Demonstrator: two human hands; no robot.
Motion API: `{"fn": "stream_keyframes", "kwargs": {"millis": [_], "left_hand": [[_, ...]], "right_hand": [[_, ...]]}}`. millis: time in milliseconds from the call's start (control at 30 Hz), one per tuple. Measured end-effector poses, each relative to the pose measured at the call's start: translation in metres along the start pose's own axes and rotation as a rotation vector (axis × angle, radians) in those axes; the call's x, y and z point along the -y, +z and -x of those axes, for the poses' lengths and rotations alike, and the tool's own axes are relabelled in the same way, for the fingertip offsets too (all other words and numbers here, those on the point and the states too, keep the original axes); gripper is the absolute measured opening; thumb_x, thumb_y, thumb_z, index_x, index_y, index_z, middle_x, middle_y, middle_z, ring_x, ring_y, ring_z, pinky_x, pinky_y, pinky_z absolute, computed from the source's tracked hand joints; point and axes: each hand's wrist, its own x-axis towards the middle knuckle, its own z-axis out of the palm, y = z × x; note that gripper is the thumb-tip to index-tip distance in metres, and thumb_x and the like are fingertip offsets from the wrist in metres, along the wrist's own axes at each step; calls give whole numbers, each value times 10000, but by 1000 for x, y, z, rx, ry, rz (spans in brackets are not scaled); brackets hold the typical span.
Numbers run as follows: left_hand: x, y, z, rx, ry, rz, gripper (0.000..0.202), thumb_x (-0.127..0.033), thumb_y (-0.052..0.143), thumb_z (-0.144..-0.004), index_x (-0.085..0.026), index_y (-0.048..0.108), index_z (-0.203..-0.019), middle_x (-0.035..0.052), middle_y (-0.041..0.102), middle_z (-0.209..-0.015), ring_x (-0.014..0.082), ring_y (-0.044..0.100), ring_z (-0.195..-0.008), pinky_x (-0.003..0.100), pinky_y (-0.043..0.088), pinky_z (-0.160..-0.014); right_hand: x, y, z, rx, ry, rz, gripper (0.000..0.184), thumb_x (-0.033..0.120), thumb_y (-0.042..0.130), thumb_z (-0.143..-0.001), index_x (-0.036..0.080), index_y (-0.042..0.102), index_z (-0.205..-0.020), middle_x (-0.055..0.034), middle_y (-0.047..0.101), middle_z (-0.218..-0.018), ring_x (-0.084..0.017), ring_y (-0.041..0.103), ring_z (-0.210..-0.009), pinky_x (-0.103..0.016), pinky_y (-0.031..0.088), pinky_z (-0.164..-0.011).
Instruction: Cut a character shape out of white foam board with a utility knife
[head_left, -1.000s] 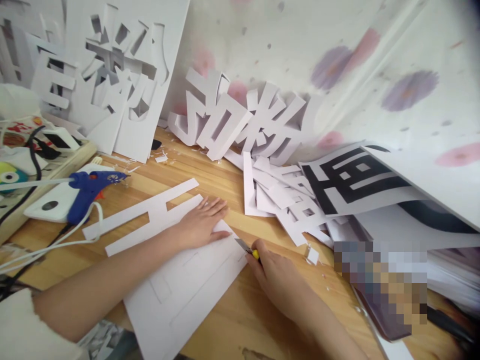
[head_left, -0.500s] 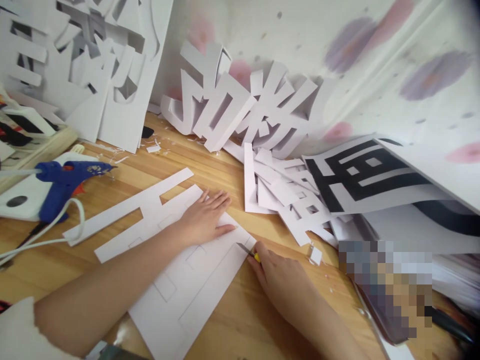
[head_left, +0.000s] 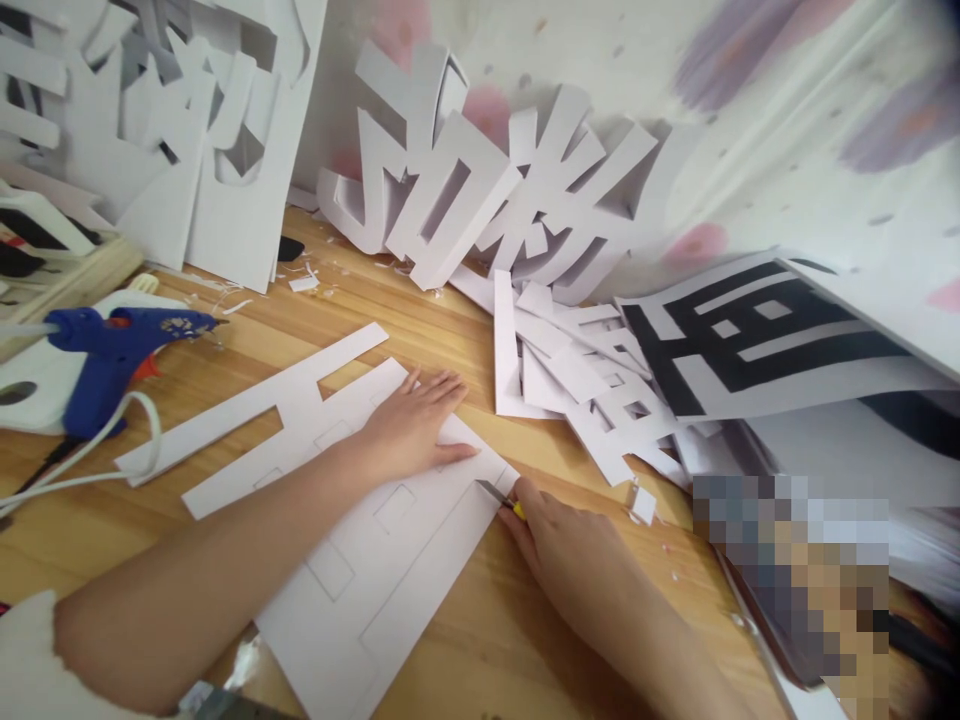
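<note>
A white foam board (head_left: 420, 590) with pencilled outlines lies at a slant on the wooden table. My left hand (head_left: 412, 425) rests flat on its upper part, fingers stretched out and thumb apart. At the board's right edge my right hand (head_left: 559, 530) is closed around a craft knife (head_left: 519, 509); a bit of yellow handle shows. The blade points left, and its tip is at a pencilled line near the right corner. Most of the handle is hidden in my palm. Left of the board lies a cut-out white strip piece (head_left: 300, 385), partly touching it.
A blue hot glue gun (head_left: 105, 360) with a white cord lies at the left. White three-dimensional characters (head_left: 450, 190) lean on the flowered wall covering. Cut pieces (head_left: 570, 370) are heaped at right, beside a black-printed sheet (head_left: 750, 340). A blurred-out rectangular object (head_left: 795, 600) lies front right.
The camera view has shifted slightly, so the background sits a little differently. My left hand stays flat on the board; the knife blade remains near the same corner.
</note>
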Motion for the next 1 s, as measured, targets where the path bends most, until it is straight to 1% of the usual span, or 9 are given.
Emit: {"fn": "stream_keyframes", "kwargs": {"millis": [133,333,467,567,700,800,933,1000], "left_hand": [[0,0,-1,14,3,18,775,-619,427,-811,-93,303,-1366,96,282,-1439,214,201,-1346,409,64,-1102],[2,0,-1,5,13,28,763,-618,421,-814,-98,315,-1362,104,290,-1435,218,203,-1345,402,48,-1102],[2,0,-1,4,17,22,767,-620,416,-816,-94,312,-1364,104,278,-1439,216,199,-1347,409,59,-1102],[1,0,0,13,18,15,772,-622,415,-817,-88,311,-1364,107,277,-1439,221,197,-1347,415,63,-1101],[1,-1,0,9,21,10,765,-625,405,-820,-89,321,-1359,109,287,-1436,224,202,-1345,415,55,-1100],[2,0,0,1,23,16,766,-645,392,-813,-108,331,-1356,103,297,-1433,222,209,-1343,415,54,-1099],[4,1,-1,1,18,25,780,-662,383,-805,-118,322,-1362,97,288,-1438,221,204,-1345,409,50,-1099],[4,2,-1,11,15,27,791,-663,383,-804,-108,316,-1364,98,274,-1443,219,194,-1348,408,50,-1100]], "right_hand": [[1,0,0,-8,2,-7,227,296,330,-937,178,507,-1017,-61,679,-802,-244,661,-655,-300,421,-482],[1,-2,-2,10,11,-3,228,306,328,-939,186,516,-984,-49,682,-779,-230,661,-641,-286,435,-487],[1,-2,-2,18,10,-26,226,305,329,-938,183,515,-977,-52,681,-771,-241,661,-643,-300,435,-485],[0,0,-2,4,7,-18,219,310,337,-936,184,516,-944,-47,678,-758,-235,659,-626,-287,418,-467],[-2,2,-3,-34,-29,57,216,308,341,-933,184,516,-911,-40,658,-682,-224,643,-564,-274,372,-428],[-5,0,-4,-72,-60,88,184,303,374,-919,198,512,-857,-23,631,-628,-208,615,-506,-272,321,-415],[-10,-3,-6,-71,-77,47,113,253,412,-893,217,478,-808,19,585,-566,-167,576,-449,-254,199,-388],[-12,-4,-7,-70,-85,76,116,221,416,-878,218,457,-769,31,545,-526,-150,546,-415,-258,145,-380]]}}
